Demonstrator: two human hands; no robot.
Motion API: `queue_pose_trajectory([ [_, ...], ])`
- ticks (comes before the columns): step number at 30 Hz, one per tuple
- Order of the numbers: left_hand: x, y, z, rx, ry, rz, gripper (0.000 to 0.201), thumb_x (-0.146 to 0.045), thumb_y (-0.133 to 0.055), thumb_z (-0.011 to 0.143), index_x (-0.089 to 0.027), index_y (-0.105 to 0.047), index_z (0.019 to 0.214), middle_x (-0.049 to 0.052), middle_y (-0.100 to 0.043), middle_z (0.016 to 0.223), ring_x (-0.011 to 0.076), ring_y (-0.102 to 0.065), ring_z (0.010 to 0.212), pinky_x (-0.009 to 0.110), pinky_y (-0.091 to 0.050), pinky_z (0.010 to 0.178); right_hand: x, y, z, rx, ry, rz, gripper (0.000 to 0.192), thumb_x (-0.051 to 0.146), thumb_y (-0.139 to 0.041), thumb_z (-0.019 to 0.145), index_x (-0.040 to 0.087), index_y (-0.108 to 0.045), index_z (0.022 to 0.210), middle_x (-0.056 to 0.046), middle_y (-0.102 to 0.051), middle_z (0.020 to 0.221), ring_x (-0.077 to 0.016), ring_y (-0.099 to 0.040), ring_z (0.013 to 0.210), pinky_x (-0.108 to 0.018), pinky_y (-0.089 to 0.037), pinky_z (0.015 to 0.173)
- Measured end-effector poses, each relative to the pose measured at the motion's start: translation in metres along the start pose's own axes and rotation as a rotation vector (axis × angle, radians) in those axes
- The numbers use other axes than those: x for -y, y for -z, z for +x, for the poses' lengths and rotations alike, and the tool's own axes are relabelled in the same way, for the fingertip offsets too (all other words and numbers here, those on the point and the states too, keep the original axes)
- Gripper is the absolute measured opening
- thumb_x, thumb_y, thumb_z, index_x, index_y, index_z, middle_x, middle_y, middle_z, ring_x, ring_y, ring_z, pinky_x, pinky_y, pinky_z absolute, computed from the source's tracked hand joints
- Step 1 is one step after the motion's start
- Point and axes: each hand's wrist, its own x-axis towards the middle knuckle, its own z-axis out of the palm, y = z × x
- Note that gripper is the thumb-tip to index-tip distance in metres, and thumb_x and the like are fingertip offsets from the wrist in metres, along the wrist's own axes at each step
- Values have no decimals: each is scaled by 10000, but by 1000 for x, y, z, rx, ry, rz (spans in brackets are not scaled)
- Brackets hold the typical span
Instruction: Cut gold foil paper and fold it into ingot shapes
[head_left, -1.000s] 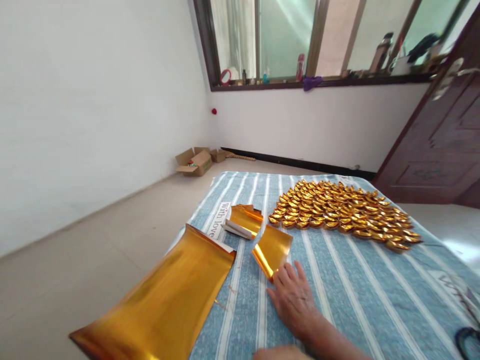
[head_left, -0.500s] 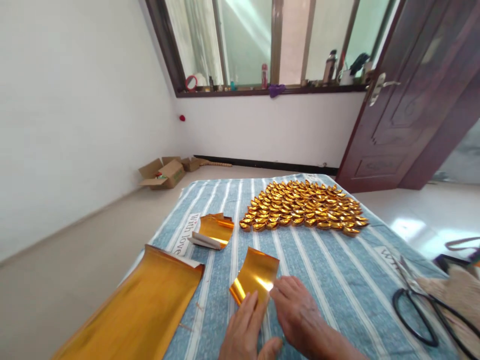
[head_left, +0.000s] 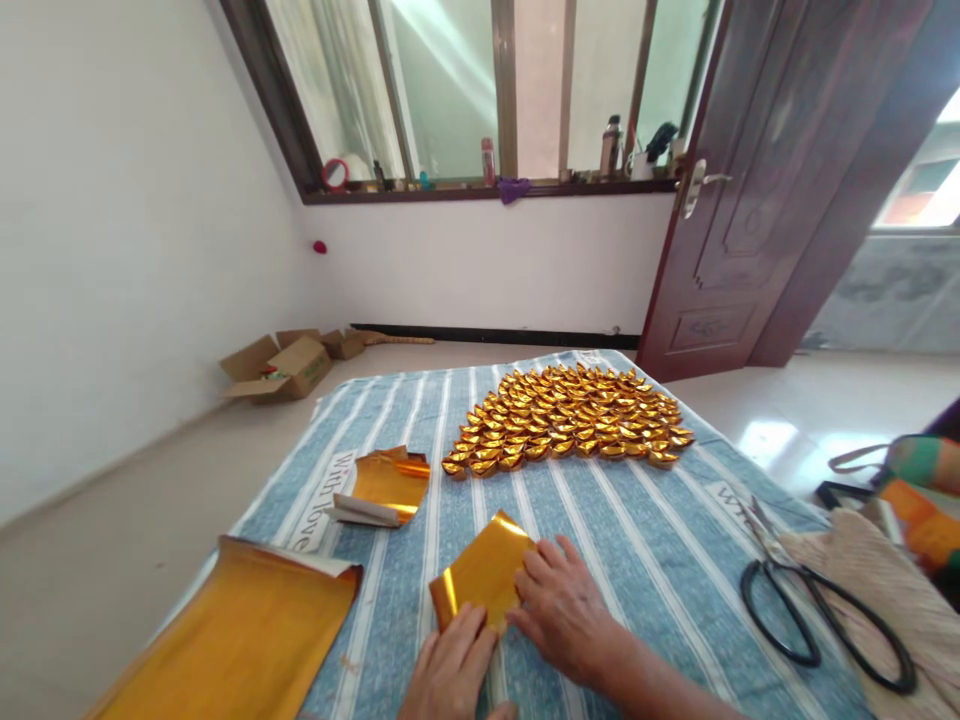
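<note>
A small square of gold foil paper lies on the blue striped cloth. My left hand presses its near edge with flat fingers. My right hand rests on its right edge, fingers spread over the paper. Neither hand lifts it. Behind the hands, a wide patch of folded gold paper ingots sits in rows. A small stack of cut gold squares lies to the left, and a large gold sheet hangs over the cloth's near left edge.
Black scissors lie on the cloth at the right, beside a beige knitted item and a colourful bag. Open cardboard boxes sit on the floor by the left wall. A dark wooden door stands open at the right.
The view has swung right and down, so scissors and door came in. My left hand came in and settled on the gold square, which now lies flatter under both hands.
</note>
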Motion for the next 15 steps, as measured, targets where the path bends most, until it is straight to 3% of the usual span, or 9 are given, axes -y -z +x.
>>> queue_pose_trajectory([
  [7, -10, 26, 28, 168, 117, -172, 661, -212, -725, 660, -227, -550, 1297, 140, -499, 1400, 343, -477, 1276, 532, -389, 1048, -7, 0, -24, -108, -74, -79, 167, 380, -684, 810, 242, -642, 893, -22, -644, 861, -241, -548, 884, -488, -364, 979],
  [12, -14, 33, 36, 144, 145, -279, 555, -145, -666, 667, -188, -589, 1215, 147, -530, 1371, 323, -491, 1262, 530, -391, 1048, -9, 1, -33, -140, -46, -44, 103, 327, -643, 841, 229, -630, 812, -20, -619, 764, -224, -558, 805, -507, -354, 1000],
  [15, -16, 38, 38, 148, 164, -353, 502, -100, -623, 672, -188, -599, 1165, 123, -533, 1368, 288, -464, 1285, 489, -384, 1066, -12, 7, -34, -123, 13, 9, 166, 343, -652, 829, 218, -639, 938, -65, -659, 954, -258, -574, 972, -514, -347, 1019],
])
